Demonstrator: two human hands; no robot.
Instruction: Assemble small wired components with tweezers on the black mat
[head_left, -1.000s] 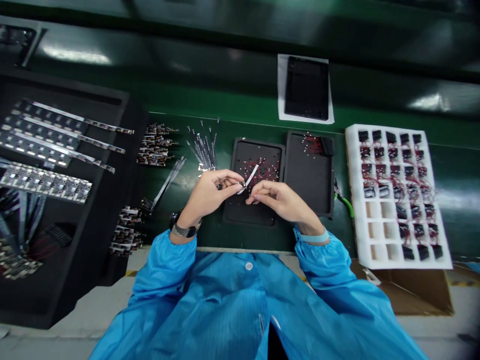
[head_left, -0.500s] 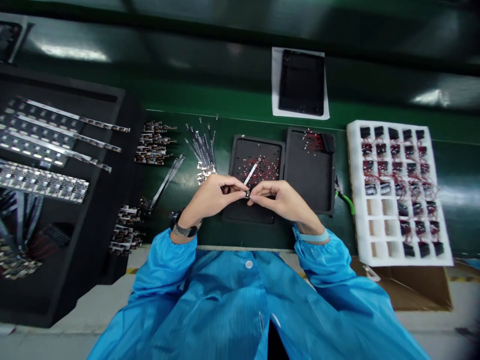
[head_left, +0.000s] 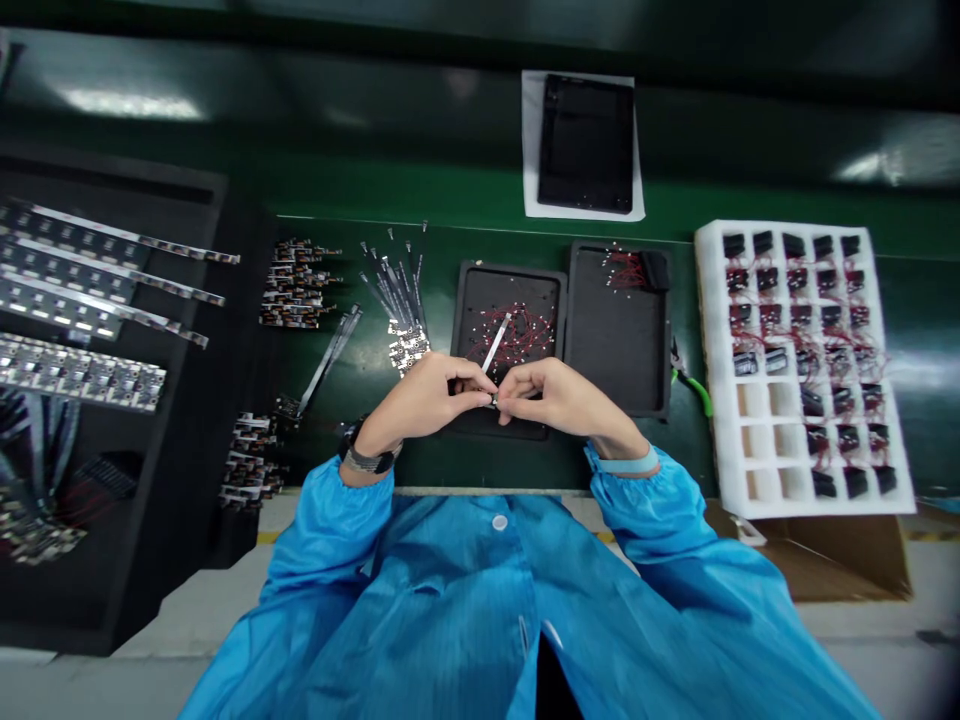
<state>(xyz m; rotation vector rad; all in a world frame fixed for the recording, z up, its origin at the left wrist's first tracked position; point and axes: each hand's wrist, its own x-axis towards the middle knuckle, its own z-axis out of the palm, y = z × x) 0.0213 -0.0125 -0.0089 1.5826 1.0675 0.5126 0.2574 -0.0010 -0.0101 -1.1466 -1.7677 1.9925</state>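
In the middle of the head view, my left hand [head_left: 442,393] pinches a small circuit board [head_left: 494,401] between thumb and fingers. A pale flat ribbon cable [head_left: 496,343] slants up and away from the pinched spot. My right hand [head_left: 551,393] is closed at the board's right side, thumb and forefinger pressed together on it; the fingers hide most of the part. Both hands hover over the near edge of a black tray [head_left: 466,300], where thin red wires [head_left: 525,335] with small pale ends lie in a tangle.
Left of the hands lie boards with fanned ribbon cables [head_left: 407,345] and stacked small parts [head_left: 296,285]. A black bin [head_left: 187,400] fills the left side. On the right are a second black tray [head_left: 615,350], green-handled cutters [head_left: 694,388] and a white foam tray [head_left: 709,350] of wired black parts.
The view has shifted slightly. Both hands keep their pinch at the small board, with the fingertips a little closer together; the ribbon cable still points up and away.
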